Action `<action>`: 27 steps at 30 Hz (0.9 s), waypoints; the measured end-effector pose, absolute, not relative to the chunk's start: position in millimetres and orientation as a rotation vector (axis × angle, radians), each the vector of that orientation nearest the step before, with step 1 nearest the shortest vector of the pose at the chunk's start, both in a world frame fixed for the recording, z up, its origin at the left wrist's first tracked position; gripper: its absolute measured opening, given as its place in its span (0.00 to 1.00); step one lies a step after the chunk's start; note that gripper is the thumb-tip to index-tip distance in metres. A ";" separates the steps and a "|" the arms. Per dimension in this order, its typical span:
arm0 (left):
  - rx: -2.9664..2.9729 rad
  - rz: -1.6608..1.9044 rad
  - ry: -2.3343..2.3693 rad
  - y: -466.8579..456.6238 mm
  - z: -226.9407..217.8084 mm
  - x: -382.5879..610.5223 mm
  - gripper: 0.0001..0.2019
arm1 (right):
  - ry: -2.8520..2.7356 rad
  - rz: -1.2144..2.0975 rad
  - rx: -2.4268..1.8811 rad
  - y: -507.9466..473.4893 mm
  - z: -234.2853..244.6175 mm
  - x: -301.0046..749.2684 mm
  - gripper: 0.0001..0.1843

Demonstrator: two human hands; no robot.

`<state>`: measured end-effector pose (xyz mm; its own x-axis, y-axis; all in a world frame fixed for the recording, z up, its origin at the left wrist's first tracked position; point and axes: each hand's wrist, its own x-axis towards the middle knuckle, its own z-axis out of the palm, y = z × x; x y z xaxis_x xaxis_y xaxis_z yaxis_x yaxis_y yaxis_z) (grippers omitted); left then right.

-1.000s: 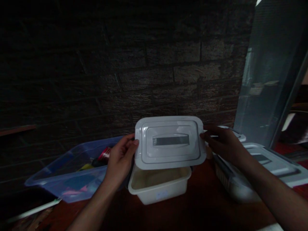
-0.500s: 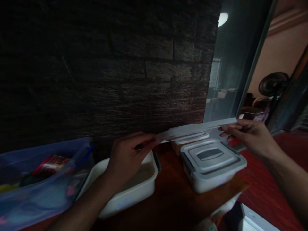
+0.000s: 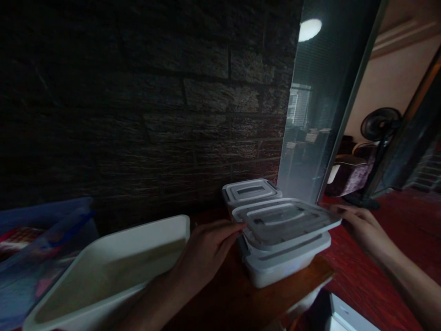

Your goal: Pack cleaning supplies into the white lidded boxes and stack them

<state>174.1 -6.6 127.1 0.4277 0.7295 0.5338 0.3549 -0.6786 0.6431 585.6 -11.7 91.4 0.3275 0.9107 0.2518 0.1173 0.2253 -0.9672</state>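
Together, left hand [image 3: 206, 250] and right hand [image 3: 361, 223] pinch a glossy, round-cornered gray lid [image 3: 292, 225].

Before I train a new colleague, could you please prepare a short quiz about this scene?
1. True or false: the left hand and the right hand both hold the loose lid.
2. In the picture, what stands left of the white tub?
A) the fan
B) the blue bin
C) the glass panel
3. Is the white tub covered or uncovered?

Key: 1. True. 2. B. 3. Uncovered.
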 end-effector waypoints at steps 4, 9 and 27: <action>2.299 1.097 0.897 5.8 115.7 176.4 0.16 | -1.233 0.696 -1.281 -6.1 72.4 594.4 0.13; 2.504 0.930 0.835 11.9 102.8 170.7 0.19 | -1.342 0.647 -1.328 -4.4 62.7 596.1 0.22; 2.604 0.839 1.019 -8.9 100.1 169.3 0.21 | -1.464 0.638 -1.431 -19.8 60.2 587.8 0.24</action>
